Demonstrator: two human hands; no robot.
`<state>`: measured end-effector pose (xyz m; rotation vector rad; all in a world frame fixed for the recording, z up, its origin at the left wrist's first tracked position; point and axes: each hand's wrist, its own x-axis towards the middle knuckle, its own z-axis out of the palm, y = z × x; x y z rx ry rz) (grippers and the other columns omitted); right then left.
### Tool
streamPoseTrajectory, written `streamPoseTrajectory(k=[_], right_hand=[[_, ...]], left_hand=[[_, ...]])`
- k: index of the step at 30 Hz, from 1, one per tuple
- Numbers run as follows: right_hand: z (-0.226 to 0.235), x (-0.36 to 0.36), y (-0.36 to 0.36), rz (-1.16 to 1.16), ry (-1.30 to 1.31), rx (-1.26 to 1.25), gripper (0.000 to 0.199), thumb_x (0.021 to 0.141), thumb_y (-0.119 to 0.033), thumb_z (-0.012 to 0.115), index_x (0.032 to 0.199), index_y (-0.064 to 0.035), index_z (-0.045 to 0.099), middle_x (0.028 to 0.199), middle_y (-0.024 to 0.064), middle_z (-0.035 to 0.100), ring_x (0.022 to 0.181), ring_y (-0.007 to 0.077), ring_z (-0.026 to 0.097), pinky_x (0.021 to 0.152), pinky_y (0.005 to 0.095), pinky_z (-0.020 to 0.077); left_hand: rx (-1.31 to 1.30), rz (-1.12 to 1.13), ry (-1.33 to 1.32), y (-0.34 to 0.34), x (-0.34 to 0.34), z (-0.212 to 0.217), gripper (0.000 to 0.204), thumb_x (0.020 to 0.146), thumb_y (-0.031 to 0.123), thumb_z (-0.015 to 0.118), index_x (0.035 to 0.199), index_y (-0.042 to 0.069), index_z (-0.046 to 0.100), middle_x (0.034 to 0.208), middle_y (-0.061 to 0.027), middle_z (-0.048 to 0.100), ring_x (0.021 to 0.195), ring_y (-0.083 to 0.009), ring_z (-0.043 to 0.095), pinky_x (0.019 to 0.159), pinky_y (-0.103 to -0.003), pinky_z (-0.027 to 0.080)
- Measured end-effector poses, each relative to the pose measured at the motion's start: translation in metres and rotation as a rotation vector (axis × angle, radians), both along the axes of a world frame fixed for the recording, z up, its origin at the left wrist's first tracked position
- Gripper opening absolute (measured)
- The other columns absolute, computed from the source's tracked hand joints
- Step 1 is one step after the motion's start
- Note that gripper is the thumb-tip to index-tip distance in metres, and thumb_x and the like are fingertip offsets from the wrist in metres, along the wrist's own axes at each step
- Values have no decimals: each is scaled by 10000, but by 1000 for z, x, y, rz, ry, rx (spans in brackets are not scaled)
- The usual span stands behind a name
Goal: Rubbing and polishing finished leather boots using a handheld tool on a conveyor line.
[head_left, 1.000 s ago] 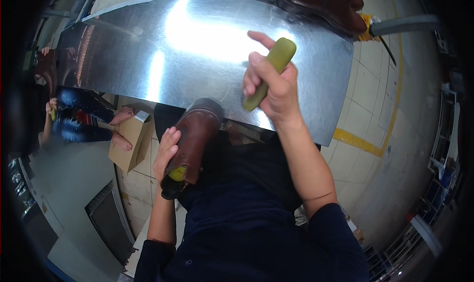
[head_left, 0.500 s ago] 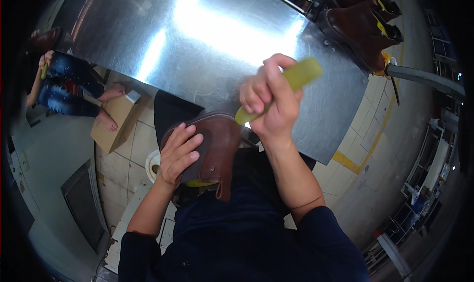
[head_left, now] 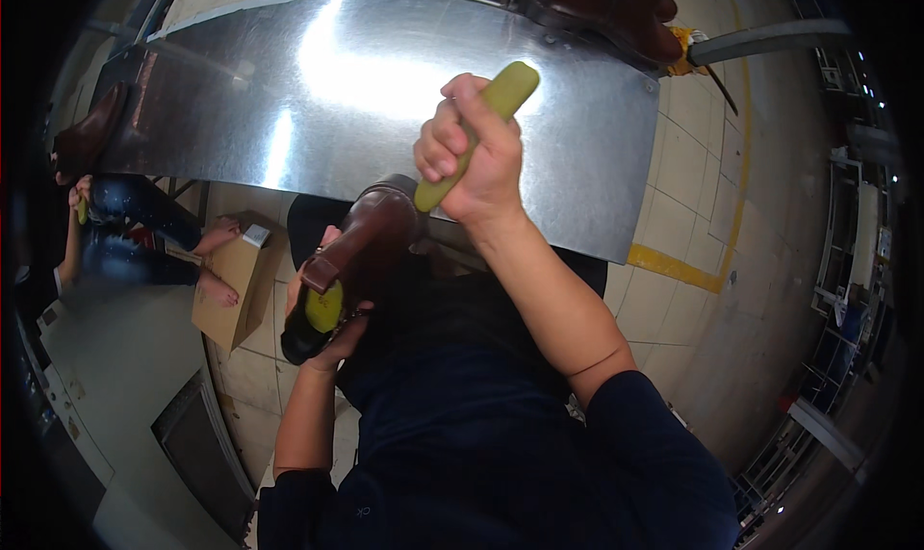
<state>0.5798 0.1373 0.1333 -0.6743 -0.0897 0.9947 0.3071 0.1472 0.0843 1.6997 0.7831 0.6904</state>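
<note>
Left hand is wrapped around its load, right hand is curled tight | steel table: at its near edge, brown boot is held by the left | above its top, yellow-green bar is gripped by the right | boot is probably best braced firmly, bar guided evenly.
</note>
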Motion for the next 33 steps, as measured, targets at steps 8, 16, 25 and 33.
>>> streamPoseTrajectory(k=[8,16,25,33], right_hand=[[18,-8,13,24,-124,-161,189,980,-205,665,1034,-59,559,592,-17,419,447,94,403,435,257,348],[-6,3,-9,-28,-90,-190,192,958,-188,699,1054,-72,580,599,-12,430,452,110,418,434,267,355],[0,60,-82,-356,-211,-255,242,963,-195,712,1100,-72,554,625,4,465,483,118,454,459,278,390],[-15,55,-85,-350,-232,-290,218,968,-191,708,1058,-56,562,632,5,463,489,117,450,461,278,389]], left_hand=[[89,-36,-94,9,16,9,742,810,257,855,1411,-15,515,1441,-260,557,1352,-367,549,1122,-445,439],[561,-375,23,43,48,69,582,781,203,827,1271,-28,617,1267,-231,677,1253,-381,635,1079,-511,469],[848,-712,232,64,75,91,748,560,25,829,1264,240,694,1476,-3,569,1454,-324,433,1238,-592,243],[747,-707,276,64,80,97,737,591,30,840,1280,245,689,1472,5,573,1472,-300,412,1249,-584,222]])
